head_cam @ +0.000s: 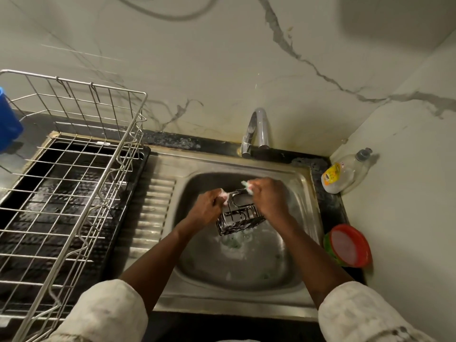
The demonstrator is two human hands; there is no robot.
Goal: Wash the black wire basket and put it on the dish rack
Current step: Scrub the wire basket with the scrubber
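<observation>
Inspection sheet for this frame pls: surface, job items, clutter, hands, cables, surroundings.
Surface: stainless steel sink, basin wet, foam near the drain.
Job's things: black wire basket soapy, held over the basin; silver wire dish rack on a black tray, left of the sink.
Clutter: clear soap bottle with yellow label in the back right corner; red-lidded round container right of the sink; blue plastic cup at the left edge.
Hands: left hand grips the basket's left end; right hand holds a green-white sponge against its top rim.
Cables: grey hose looping on the wall, top of view.
Surroundings: white marble-look wall; chrome tap, no stream seen.
</observation>
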